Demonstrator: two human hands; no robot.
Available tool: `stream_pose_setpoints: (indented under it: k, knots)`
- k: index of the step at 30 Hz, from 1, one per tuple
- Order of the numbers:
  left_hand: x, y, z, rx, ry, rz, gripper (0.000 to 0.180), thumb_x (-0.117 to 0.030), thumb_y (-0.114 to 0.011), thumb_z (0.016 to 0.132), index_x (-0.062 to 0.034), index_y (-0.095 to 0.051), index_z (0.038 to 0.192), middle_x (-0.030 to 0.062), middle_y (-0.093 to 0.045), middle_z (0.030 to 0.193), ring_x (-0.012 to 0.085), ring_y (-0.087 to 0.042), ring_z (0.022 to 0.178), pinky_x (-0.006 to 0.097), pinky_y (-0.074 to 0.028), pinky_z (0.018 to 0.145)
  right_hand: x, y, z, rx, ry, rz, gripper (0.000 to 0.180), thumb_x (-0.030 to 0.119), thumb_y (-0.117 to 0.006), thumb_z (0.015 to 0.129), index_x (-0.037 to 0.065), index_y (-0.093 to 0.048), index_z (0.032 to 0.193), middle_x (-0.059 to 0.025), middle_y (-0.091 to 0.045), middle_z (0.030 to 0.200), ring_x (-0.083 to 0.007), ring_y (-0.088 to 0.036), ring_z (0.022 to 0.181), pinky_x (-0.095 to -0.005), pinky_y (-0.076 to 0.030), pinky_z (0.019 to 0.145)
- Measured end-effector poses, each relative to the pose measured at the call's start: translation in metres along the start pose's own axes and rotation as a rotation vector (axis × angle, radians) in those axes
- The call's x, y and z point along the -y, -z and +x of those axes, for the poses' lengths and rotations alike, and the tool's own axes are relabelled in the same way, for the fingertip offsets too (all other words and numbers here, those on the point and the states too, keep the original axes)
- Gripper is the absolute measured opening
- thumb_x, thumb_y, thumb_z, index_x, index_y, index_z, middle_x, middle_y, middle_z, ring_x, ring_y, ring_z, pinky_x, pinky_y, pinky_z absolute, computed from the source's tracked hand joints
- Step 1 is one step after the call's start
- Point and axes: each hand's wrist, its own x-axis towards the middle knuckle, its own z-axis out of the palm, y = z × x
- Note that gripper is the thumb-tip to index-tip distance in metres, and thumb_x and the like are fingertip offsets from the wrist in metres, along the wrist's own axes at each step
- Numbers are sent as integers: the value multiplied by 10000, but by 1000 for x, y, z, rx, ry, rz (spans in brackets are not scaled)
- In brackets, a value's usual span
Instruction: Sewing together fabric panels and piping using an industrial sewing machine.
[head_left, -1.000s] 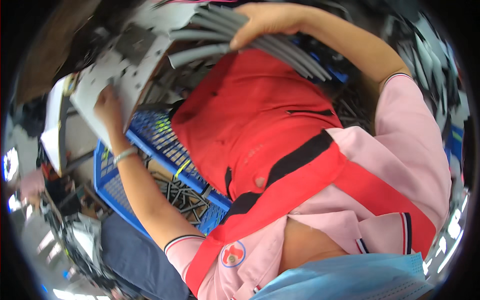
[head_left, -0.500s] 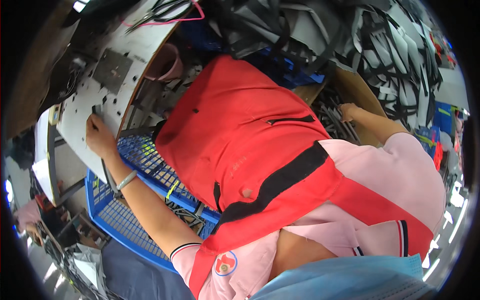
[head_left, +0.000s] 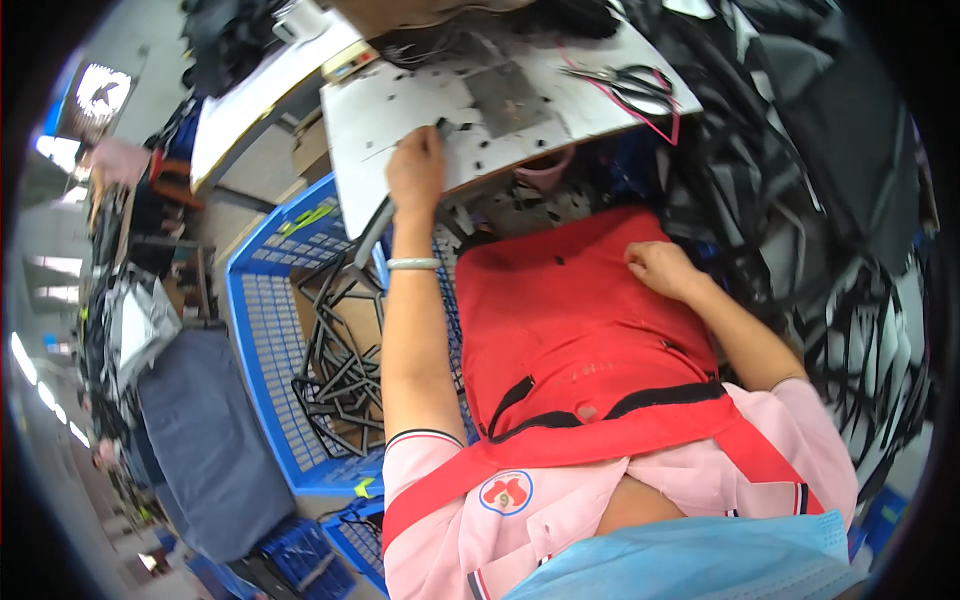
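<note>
My left hand (head_left: 415, 175) is closed around a dark grey strip (head_left: 375, 230) over the white table. One end of the strip pokes out past the fingertips, and the rest hangs below the wrist along the table's edge. My right hand (head_left: 665, 268) is above the lap of the red apron (head_left: 590, 320), with fingers curled together. Whatever is in its fingers, if anything, is hidden. Small black scraps lie on the white table (head_left: 360, 120) around a dark grey square pad (head_left: 508, 98).
Black-handled scissors (head_left: 640, 90) and a pink cord lie at the table's right end. A blue basket (head_left: 270, 340) with several bent dark strips (head_left: 345, 350) stands left of my lap. Dark bags and fabric (head_left: 830, 130) are heaped at right. A pink bin (head_left: 545, 172) sits under the table.
My right hand has left the cardboard box of grey strips and come over the apron. The view has swung left. My left hand still holds its strip at the table.
</note>
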Motion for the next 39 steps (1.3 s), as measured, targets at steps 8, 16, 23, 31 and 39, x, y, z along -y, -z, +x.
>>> stream_pose_setpoints:
  k: [8,16,23,31,39]
  knots:
    - [-2,6,-2,-71,-17,-55,280,-289,-514,945,-70,-687,950,169,-683,942,373,-647,864,454,-510,772,17,-114,65,297,97,-34,189,222,-561,855,98,-646,968,-148,-690,930,-355,-649,902,-457,-503,780]
    - [-4,4,-1,-71,-45,-73,266,-260,-513,949,-61,-689,964,152,-688,962,365,-650,848,437,-512,770,18,-104,64,290,28,82,171,194,-590,837,80,-650,949,-140,-690,906,-323,-655,880,-424,-507,753]
    - [-20,-3,-20,200,296,-852,246,-242,-625,907,-12,-710,929,48,-622,620,147,-597,559,286,-469,524,34,-87,71,467,12,586,371,180,-702,836,108,-597,1185,-95,-683,973,-225,-647,888,-353,-495,781]
    - [-145,-29,-129,439,-137,-777,215,-207,-622,880,-6,-691,910,174,-679,818,311,-665,746,379,-518,686,108,-40,76,179,295,1162,509,175,-655,899,17,-457,1340,-50,-619,949,-144,-575,827,-289,-467,780]
    - [-48,19,-102,1046,103,-574,311,-271,-567,976,21,-671,961,80,-647,729,121,-589,669,286,-462,615,58,19,47,158,-51,1653,328,165,-619,942,64,-535,1243,-37,-629,895,-99,-595,785,-232,-482,704]
